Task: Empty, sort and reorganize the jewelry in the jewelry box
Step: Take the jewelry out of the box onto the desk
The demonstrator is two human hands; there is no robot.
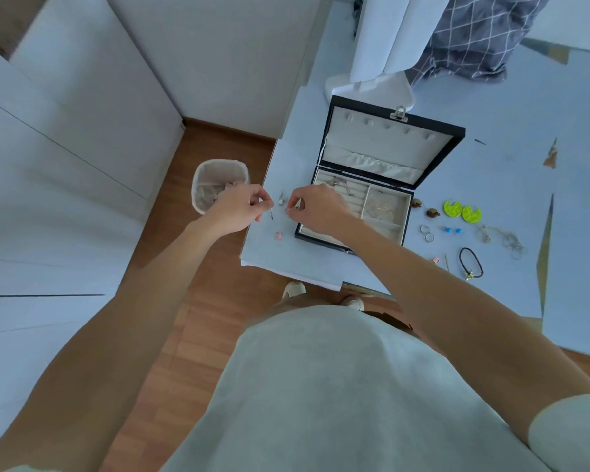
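A black jewelry box with a cream lining stands open on the white table, its lid tilted back. Thin chains lie in its tray compartments. My left hand pinches a small dangling earring just left of the box. Close beside it, my right hand pinches another tiny piece; what it is I cannot make out. A small pale earring lies between the hands, and a pink stud lies below them.
Right of the box lie two neon-green earrings, brown earrings, silver hoops, blue studs, tangled chains and a black cord bracelet. A white bin stands on the wooden floor at left.
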